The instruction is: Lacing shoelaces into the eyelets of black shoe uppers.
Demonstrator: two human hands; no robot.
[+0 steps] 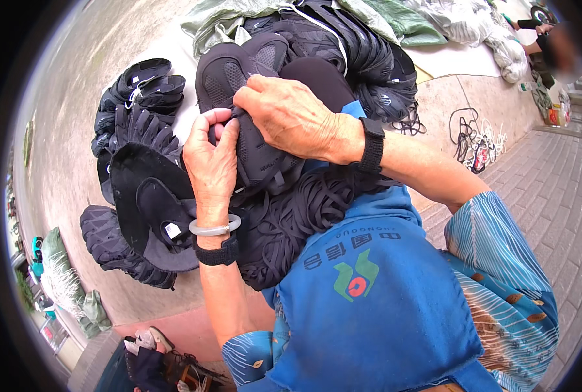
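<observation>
A dark grey shoe upper [258,160] with mesh patches lies in front of me, and both hands meet over its middle. My left hand [212,160] is closed on its left edge, thumb and fingers curled in. From the right, my right hand [297,121] pinches close to the left fingertips; what sits in that pinch is too small to make out. More mesh shoe pieces [225,75] show just beyond my fingers. Below the hands, a thick heap of flat black laces [297,222] rests against my blue apron [376,294].
Stacked black uppers [141,98] stand at the left, with a wide black upper [150,196] nearer me. Another row of uppers [362,52] is at the back, by green sacking [408,26]. Loose cords [480,144] lie at the right. A person [558,49] is at the far right.
</observation>
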